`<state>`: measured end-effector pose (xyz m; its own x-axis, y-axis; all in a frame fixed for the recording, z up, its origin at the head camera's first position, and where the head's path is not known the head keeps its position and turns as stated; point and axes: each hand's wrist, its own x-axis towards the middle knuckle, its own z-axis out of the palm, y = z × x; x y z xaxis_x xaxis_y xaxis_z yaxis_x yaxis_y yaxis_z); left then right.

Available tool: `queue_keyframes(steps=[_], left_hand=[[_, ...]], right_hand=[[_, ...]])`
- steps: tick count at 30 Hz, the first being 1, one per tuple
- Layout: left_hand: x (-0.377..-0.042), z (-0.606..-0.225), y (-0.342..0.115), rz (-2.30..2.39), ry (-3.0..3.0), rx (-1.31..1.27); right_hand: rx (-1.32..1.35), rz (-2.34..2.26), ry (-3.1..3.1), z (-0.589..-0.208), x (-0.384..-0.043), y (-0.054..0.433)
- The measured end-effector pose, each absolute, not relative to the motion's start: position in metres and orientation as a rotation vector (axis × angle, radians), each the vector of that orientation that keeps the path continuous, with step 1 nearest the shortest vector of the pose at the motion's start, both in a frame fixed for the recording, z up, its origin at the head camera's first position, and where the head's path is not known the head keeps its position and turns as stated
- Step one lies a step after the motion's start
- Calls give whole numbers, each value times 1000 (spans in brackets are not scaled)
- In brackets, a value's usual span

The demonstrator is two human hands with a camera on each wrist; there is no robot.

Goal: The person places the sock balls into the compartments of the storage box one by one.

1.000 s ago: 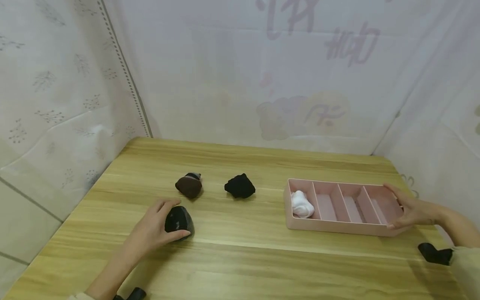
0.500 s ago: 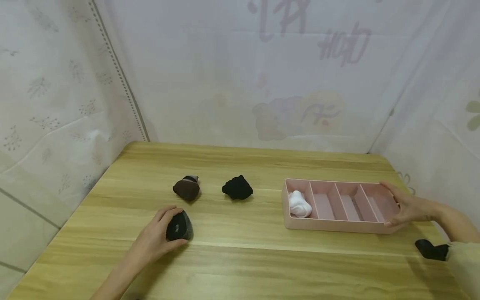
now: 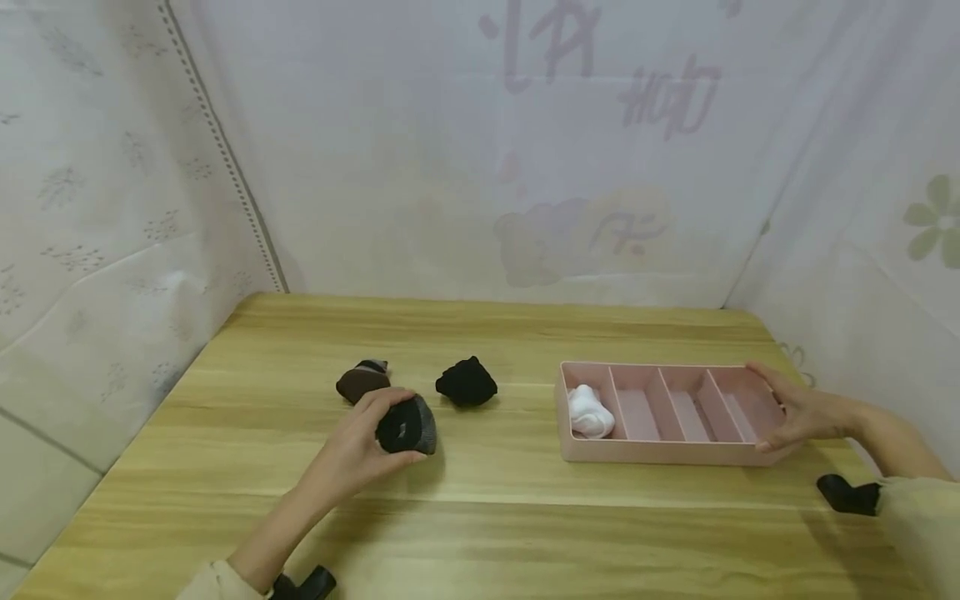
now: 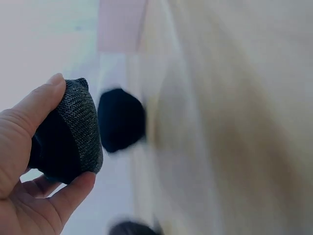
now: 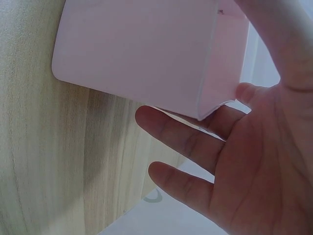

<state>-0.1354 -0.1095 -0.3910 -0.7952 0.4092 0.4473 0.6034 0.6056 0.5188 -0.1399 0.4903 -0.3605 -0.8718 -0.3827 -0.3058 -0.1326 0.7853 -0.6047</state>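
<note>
In the head view my left hand [image 3: 358,442] holds a balled black and grey sock [image 3: 408,425] between thumb and fingers. Its herringbone grey band [image 4: 82,122] shows in the left wrist view. Just behind that hand lies a brown balled sock [image 3: 363,382] with a striped end, partly covered by the fingers. To the right of it rests a black balled sock [image 3: 467,382]. My right hand [image 3: 806,412] grips the right end of a pink divided box [image 3: 675,452], thumb at the front rim and fingers at the back. A white balled sock [image 3: 589,412] sits in the box's leftmost compartment.
Everything stands on a wood-grain table [image 3: 480,533]. Pale printed cloth [image 3: 420,150] hangs behind it and along both sides. A black strap piece [image 3: 847,495] shows by the right sleeve, another [image 3: 315,583] by the left.
My left hand has carried the black and grey sock to the right and slightly away, close to the brown one. The right hand keeps its grip on the box; the head view has shifted slightly.
</note>
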Motion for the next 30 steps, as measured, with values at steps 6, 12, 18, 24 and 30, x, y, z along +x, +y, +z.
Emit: queue_keyframes(steps=[6,12,18,24,30], left_hand=[[-159,-378,-52,-1094,-2501,-1005],[-178,-366,8,-1166,-2508,-1126],[-188,-360,61,-1239,-2516,-1218],[-189,-356,104,-1194,-2516,-1294],[-188,-357,134,-1051,-2546,-1297]], right_hand=[[-372,-830,2545,-359,-140,489],[-331,-853,2502,-357,-142,487],[-344,-857,2515,-355,-141,487],[-353,-823,2549,-353,-139,488],[-344,-802,2566,-354,-138,487]])
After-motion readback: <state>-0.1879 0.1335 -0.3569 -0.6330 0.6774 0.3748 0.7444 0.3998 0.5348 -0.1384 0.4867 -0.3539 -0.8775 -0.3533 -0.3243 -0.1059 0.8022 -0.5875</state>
